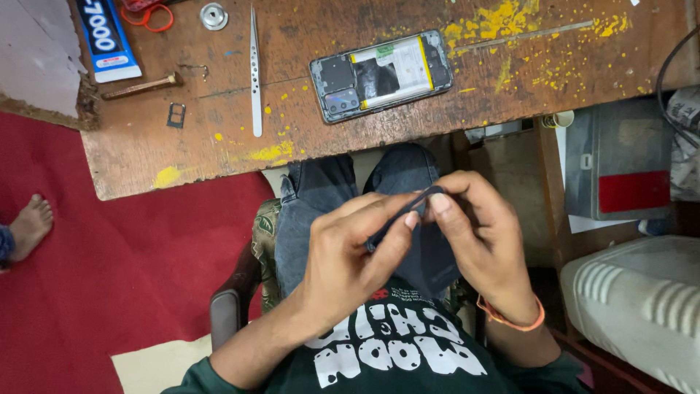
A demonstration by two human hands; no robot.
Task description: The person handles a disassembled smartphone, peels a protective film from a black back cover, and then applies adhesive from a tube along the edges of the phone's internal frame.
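Sitting on a chair pulled up to the worktop (146,157), the person holds a dark phone back cover (426,252) over their lap. The left hand (350,255) pinches its upper edge between thumb and forefinger, and the right hand (481,233) curls round the far side, fingers (441,204) pressed onto the same rim. Much of the cover is hidden behind both hands, so its full outline is hard to make out against the dark jeans. Up on the scarred, yellow-spattered wood lies the opened phone (381,75), its battery and boards bare. Left of it rest metal tweezers (255,73), a small SIM tray (176,114) and a glue tube (108,36) cut off by the top edge. A bare foot (29,226) pokes in on the red carpet (109,277), its owner out of sight.
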